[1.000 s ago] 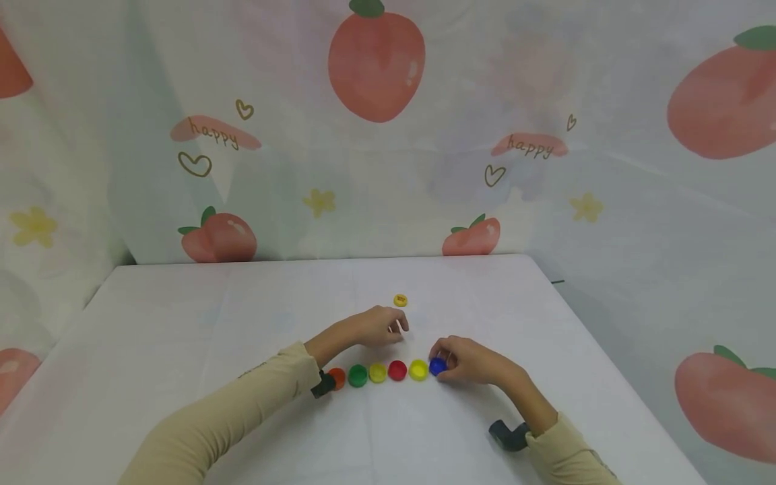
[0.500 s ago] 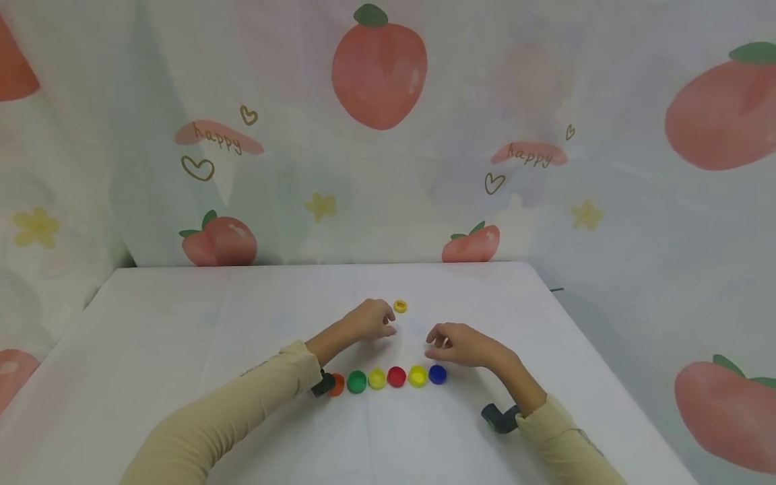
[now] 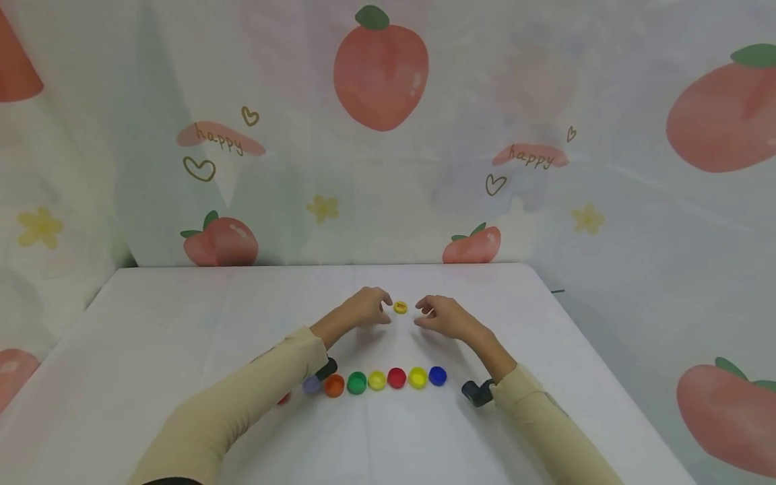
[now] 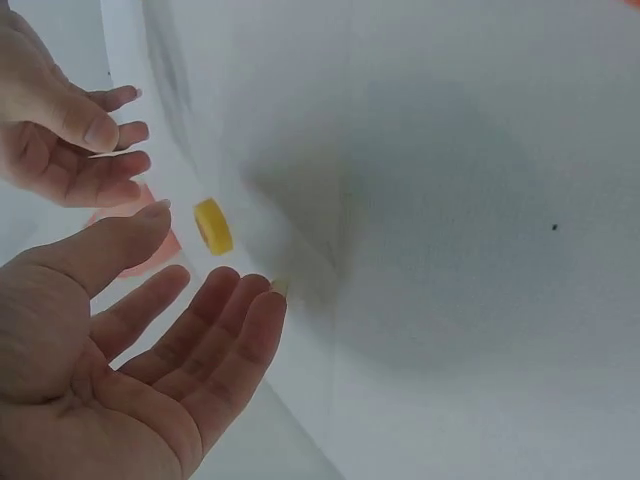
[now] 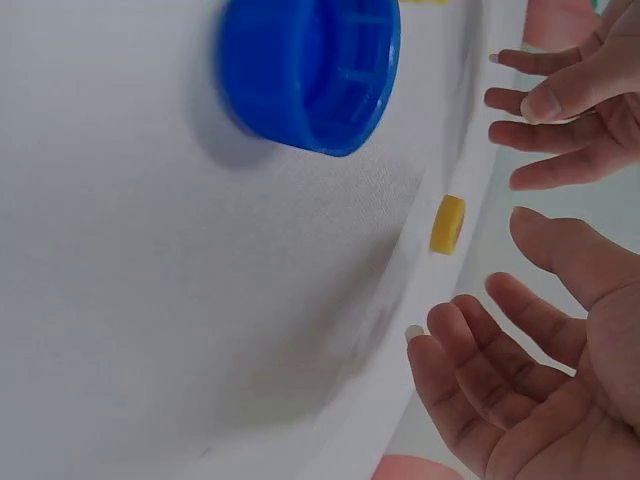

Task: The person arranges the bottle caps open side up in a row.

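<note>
A yellow bottle cap (image 3: 400, 307) with dark marking on top lies alone toward the table's far side. Just left of it is my left hand (image 3: 366, 307), fingers loosely bent and apart from the cap. On the other side my right hand (image 3: 445, 316) faces it, also holding nothing. Both wrist views show the yellow cap (image 4: 213, 227) beyond spread, relaxed fingers. Nearer me runs a row of caps: blue (image 3: 438, 376), yellow (image 3: 418, 378), red (image 3: 397, 378), another yellow, green (image 3: 357, 382), orange (image 3: 334, 385) and pale purple (image 3: 312, 384).
Another red cap (image 3: 283, 399) is mostly hidden beneath my left sleeve (image 3: 261, 384). The white-covered table (image 3: 182, 323) ends at a fruit-printed curtain (image 3: 376, 188). Dark wrist-camera mounts (image 3: 477, 393) hang low near the row.
My right hand has let go of the blue cap in the row and moved forward and left. My left hand has moved slightly forward, so both now flank the far yellow cap.
</note>
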Action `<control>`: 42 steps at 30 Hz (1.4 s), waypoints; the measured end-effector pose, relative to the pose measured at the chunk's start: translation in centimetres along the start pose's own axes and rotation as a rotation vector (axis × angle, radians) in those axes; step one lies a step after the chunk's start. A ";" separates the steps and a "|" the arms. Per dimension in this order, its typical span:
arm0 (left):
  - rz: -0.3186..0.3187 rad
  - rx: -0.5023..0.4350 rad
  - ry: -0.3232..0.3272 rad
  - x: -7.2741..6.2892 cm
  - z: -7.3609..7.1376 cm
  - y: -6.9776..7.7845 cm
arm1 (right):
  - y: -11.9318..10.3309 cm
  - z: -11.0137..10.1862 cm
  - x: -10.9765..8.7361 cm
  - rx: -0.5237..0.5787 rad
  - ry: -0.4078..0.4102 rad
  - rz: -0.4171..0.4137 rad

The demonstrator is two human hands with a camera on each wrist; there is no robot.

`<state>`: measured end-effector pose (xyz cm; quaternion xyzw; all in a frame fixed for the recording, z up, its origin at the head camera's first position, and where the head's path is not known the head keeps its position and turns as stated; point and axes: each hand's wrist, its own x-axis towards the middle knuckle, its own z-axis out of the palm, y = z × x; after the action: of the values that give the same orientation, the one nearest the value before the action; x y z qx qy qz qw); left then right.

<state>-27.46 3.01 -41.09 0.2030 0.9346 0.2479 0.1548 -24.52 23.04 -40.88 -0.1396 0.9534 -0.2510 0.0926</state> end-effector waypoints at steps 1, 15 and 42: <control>0.000 0.004 0.008 0.2 0.0 -0.1 | 0.0 0.0 0.3 0.000 0.008 -0.005; 0.049 0.033 0.013 2.4 0.9 -0.6 | 0.2 1.9 3.5 0.010 0.051 0.018; 0.112 0.161 0.035 3.1 1.0 0.1 | 0.1 2.1 4.3 -0.102 0.045 -0.077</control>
<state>-29.74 4.91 -42.49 0.2623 0.9412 0.1837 0.1073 -28.08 20.86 -43.23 -0.1752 0.9607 -0.2084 0.0541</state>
